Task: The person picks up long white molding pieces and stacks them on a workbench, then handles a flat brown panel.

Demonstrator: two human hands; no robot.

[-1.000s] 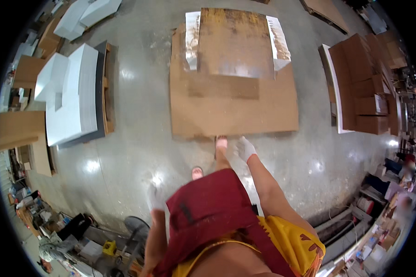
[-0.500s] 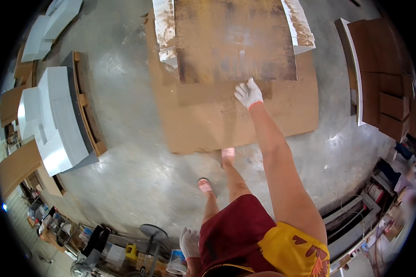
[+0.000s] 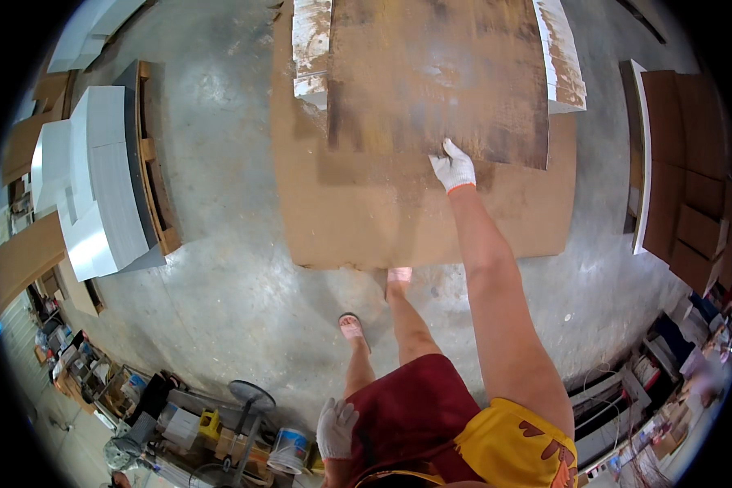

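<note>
In the head view, the right hand [image 3: 454,168], in a white knitted glove with an orange cuff, reaches forward to the near edge of a brown-stained board [image 3: 439,73]; its thumb overlaps the board's face and its other fingers are bent at the edge, though whether they are clamped on it I cannot tell. The board spreads out ahead of those fingers and to both sides of them, lying over white stacked material that juts out past its sides, one strip [image 3: 311,41] ahead and to the left of the fingertips, the other [image 3: 563,57] ahead and to the right. Below the fingers and around them lies a large cardboard sheet [image 3: 366,220] on the grey floor [image 3: 220,203]. The left hand [image 3: 336,429], gloved alike, hangs well back from the board, its fingers released and loosely bent beside a dark red garment [image 3: 415,398]. Just left of these fingers stands a white and blue bucket [image 3: 289,451], with a round dark fan [image 3: 252,396] farther left. Well left of the right fingers is a white stack [image 3: 106,179] beside a wooden pallet [image 3: 148,154]; well to their right are brown cartons [image 3: 691,163].
</note>
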